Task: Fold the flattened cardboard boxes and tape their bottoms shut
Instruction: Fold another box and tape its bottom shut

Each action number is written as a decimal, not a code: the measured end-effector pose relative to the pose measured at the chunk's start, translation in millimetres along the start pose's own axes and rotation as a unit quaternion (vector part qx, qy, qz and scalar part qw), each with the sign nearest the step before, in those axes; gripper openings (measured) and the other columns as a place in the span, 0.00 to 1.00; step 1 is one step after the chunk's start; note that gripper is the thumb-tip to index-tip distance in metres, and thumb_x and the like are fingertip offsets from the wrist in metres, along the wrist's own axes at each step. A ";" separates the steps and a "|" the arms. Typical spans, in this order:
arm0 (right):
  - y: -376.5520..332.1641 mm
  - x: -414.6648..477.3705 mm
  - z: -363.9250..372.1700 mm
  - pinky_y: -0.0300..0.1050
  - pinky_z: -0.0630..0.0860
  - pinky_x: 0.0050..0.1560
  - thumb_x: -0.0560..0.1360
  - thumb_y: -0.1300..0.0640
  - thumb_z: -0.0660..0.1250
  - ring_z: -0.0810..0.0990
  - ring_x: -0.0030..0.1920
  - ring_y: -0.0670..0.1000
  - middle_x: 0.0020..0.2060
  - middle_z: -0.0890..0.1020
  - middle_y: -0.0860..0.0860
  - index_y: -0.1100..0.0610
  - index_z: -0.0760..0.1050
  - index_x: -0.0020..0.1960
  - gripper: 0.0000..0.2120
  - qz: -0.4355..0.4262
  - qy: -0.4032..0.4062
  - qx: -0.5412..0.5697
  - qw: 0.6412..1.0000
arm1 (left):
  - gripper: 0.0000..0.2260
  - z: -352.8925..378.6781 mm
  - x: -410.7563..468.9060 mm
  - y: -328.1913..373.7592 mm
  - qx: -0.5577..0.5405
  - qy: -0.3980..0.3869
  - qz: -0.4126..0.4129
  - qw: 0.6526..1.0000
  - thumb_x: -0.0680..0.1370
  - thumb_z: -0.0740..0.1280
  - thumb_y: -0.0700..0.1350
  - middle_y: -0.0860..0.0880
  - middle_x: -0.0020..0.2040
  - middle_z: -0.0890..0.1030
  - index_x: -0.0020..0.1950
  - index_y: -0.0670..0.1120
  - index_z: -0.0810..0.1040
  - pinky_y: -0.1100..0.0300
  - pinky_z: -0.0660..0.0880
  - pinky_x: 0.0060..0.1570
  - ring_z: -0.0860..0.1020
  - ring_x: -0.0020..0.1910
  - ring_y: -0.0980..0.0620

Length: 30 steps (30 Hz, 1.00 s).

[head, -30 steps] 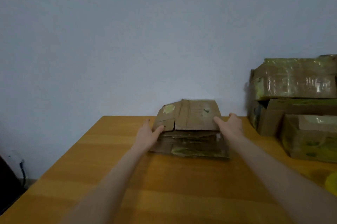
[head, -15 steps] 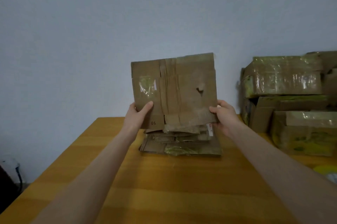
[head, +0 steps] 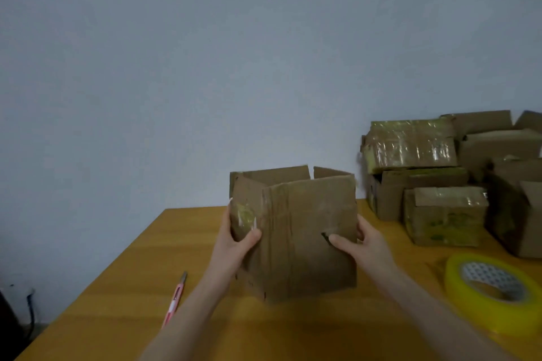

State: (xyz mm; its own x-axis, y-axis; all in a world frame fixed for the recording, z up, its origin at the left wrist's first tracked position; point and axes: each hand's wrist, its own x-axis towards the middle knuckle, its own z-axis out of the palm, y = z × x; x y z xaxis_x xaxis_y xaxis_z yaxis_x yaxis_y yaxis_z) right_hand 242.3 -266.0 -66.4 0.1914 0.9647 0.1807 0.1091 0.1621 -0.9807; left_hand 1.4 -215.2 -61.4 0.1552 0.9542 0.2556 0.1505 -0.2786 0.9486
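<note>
A worn brown cardboard box (head: 305,231), marked with old tape, is opened into a square tube and held upright over the wooden table (head: 123,296). My left hand (head: 234,246) grips its left corner, thumb on the near face. My right hand (head: 363,246) grips its right edge, thumb pressed on the near face beside a small tear. The top flaps stand up and the inside shows. A roll of yellowish clear tape (head: 492,293) lies flat on the table to the right. The stack of flattened boxes is hidden behind the held box.
A pink utility knife (head: 175,299) lies on the table left of my left forearm. Several taped and folded boxes (head: 440,184) are piled at the back right against the grey wall. The table's left edge runs diagonally; a dark cable hangs at the far left.
The top flattened box was lifted off the stack, brought toward me and lowered, and has been opened from flat into a tube. The view has tilted down, showing the tape roll and knife.
</note>
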 end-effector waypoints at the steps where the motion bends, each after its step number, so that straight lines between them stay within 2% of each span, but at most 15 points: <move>1: 4.5 -10.6 2.1 0.31 0.74 0.43 0.71 0.59 0.72 0.74 0.48 0.39 0.49 0.74 0.39 0.49 0.69 0.63 0.23 -0.024 0.039 -0.028 0.999 | 0.49 1.6 -8.6 0.1 -0.009 -0.013 0.008 1.000 0.61 0.73 0.67 0.58 0.70 0.68 0.76 0.59 0.54 0.62 0.74 0.58 0.70 0.65 0.58; 3: 13.1 -30.3 7.6 0.38 0.73 0.52 0.72 0.56 0.71 0.73 0.53 0.44 0.52 0.74 0.43 0.53 0.67 0.68 0.27 -0.039 0.102 -0.092 0.990 | 0.46 5.1 -24.2 0.0 -0.029 -0.018 0.022 0.999 0.63 0.70 0.65 0.63 0.71 0.63 0.76 0.63 0.51 0.69 0.70 0.55 0.66 0.67 0.60; 6: 34.4 -53.6 15.2 0.50 0.68 0.66 0.71 0.50 0.71 0.68 0.66 0.51 0.65 0.70 0.49 0.53 0.58 0.74 0.37 -0.016 0.100 -0.172 0.980 | 0.42 10.9 -45.9 -13.0 -0.031 -0.028 0.013 0.999 0.62 0.68 0.69 0.67 0.71 0.60 0.72 0.69 0.51 0.73 0.66 0.54 0.62 0.70 0.60; 9: 44.7 -64.5 12.4 0.53 0.65 0.70 0.67 0.47 0.74 0.61 0.71 0.48 0.72 0.60 0.44 0.43 0.47 0.73 0.44 -0.058 0.029 -0.218 0.974 | 0.44 9.7 -58.1 -24.7 -0.009 -0.031 0.023 0.999 0.58 0.70 0.73 0.67 0.71 0.60 0.69 0.73 0.53 0.68 0.66 0.59 0.61 0.72 0.60; 11: 37.7 -61.2 0.8 0.51 0.61 0.72 0.68 0.44 0.72 0.56 0.72 0.42 0.73 0.54 0.38 0.35 0.44 0.70 0.44 -0.115 0.000 -0.229 0.967 | 0.43 5.1 -54.2 -22.8 0.010 -0.013 0.053 0.998 0.59 0.71 0.73 0.65 0.73 0.60 0.70 0.74 0.54 0.60 0.66 0.65 0.60 0.72 0.60; 14: 17.5 -50.9 -11.5 0.42 0.58 0.67 0.69 0.34 0.66 0.51 0.70 0.35 0.70 0.46 0.28 0.27 0.46 0.68 0.37 -0.171 -0.061 -0.231 0.956 | 0.36 6.6 -46.6 -12.2 0.059 -0.025 0.076 0.995 0.58 0.69 0.74 0.65 0.74 0.57 0.65 0.76 0.63 0.50 0.62 0.70 0.56 0.74 0.60; 17: 7.2 -42.3 -9.5 0.40 0.60 0.66 0.63 0.22 0.54 0.52 0.70 0.34 0.68 0.43 0.24 0.30 0.54 0.67 0.34 -0.174 -0.111 -0.244 0.948 | 0.27 9.5 -44.4 -6.6 0.038 -0.031 0.062 0.997 0.56 0.69 0.75 0.58 0.74 0.60 0.54 0.79 0.70 0.48 0.67 0.68 0.62 0.73 0.53; 18: 7.1 -39.3 -9.4 0.40 0.61 0.67 0.62 0.20 0.51 0.52 0.70 0.34 0.68 0.43 0.24 0.32 0.57 0.66 0.35 -0.167 -0.116 -0.229 0.952 | 0.27 8.5 -43.9 -5.2 0.028 -0.031 0.060 0.997 0.55 0.69 0.75 0.56 0.74 0.63 0.54 0.78 0.71 0.50 0.68 0.67 0.64 0.71 0.54; 20: 7.4 -34.3 -9.3 0.42 0.59 0.70 0.64 0.21 0.48 0.51 0.71 0.33 0.70 0.46 0.25 0.38 0.65 0.66 0.36 -0.160 -0.113 -0.225 0.955 | 0.34 4.8 -39.8 -7.1 0.006 -0.033 0.053 0.998 0.56 0.69 0.74 0.56 0.70 0.69 0.61 0.72 0.69 0.59 0.71 0.62 0.69 0.68 0.57; 21: 7.3 -32.2 -8.3 0.45 0.58 0.71 0.65 0.22 0.47 0.50 0.72 0.34 0.72 0.46 0.28 0.42 0.69 0.66 0.38 -0.156 -0.102 -0.235 0.954 | 0.37 3.5 -37.8 -7.7 -0.002 -0.032 0.048 0.998 0.57 0.69 0.74 0.56 0.68 0.72 0.65 0.68 0.68 0.60 0.72 0.61 0.71 0.66 0.57; 22: 6.1 -30.6 -5.6 0.48 0.57 0.72 0.66 0.24 0.46 0.50 0.73 0.36 0.73 0.47 0.31 0.45 0.69 0.67 0.39 -0.146 -0.092 -0.248 0.953 | 0.38 2.9 -35.9 -7.5 -0.003 -0.026 0.047 0.999 0.59 0.69 0.73 0.56 0.67 0.73 0.67 0.65 0.68 0.57 0.72 0.63 0.72 0.66 0.56; 24: 4.2 -28.8 1.1 0.52 0.58 0.72 0.65 0.25 0.47 0.52 0.72 0.38 0.73 0.47 0.33 0.39 0.57 0.71 0.38 -0.126 -0.075 -0.261 0.954 | 0.34 1.8 -31.3 -3.5 0.012 -0.012 0.068 0.998 0.63 0.69 0.69 0.57 0.66 0.73 0.68 0.63 0.67 0.49 0.71 0.64 0.72 0.66 0.54; 26: 1.5 -27.4 5.5 0.50 0.64 0.68 0.63 0.25 0.50 0.58 0.70 0.41 0.71 0.49 0.33 0.35 0.44 0.71 0.40 -0.101 -0.068 -0.248 0.961 | 0.41 -3.2 -24.5 5.4 0.023 -0.014 0.078 0.997 0.62 0.70 0.68 0.60 0.69 0.68 0.72 0.66 0.58 0.55 0.70 0.64 0.70 0.66 0.59; 28: -0.6 -22.7 5.1 0.44 0.71 0.57 0.63 0.27 0.56 0.69 0.60 0.41 0.69 0.54 0.35 0.39 0.39 0.73 0.45 -0.077 -0.072 -0.223 0.969 | 0.50 -11.9 -15.3 12.5 0.040 -0.037 0.062 0.997 0.60 0.70 0.70 0.64 0.73 0.59 0.74 0.67 0.46 0.64 0.67 0.62 0.66 0.66 0.68; 30: -3.0 -16.2 4.1 0.40 0.71 0.52 0.65 0.33 0.61 0.71 0.55 0.41 0.69 0.57 0.35 0.44 0.37 0.75 0.48 -0.069 -0.082 -0.203 0.973 | 0.50 -19.1 -9.5 13.5 0.054 -0.068 0.051 0.995 0.62 0.70 0.68 0.64 0.74 0.58 0.75 0.66 0.42 0.71 0.66 0.58 0.64 0.64 0.73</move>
State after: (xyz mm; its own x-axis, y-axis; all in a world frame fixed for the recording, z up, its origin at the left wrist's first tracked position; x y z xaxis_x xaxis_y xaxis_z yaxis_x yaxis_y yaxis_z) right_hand 234.8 -281.2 -66.8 -0.0077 0.9654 0.2608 0.5051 0.2288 -0.8322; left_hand -16.7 -226.0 -47.5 0.3047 0.8986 0.3158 0.2292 -0.3910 0.8914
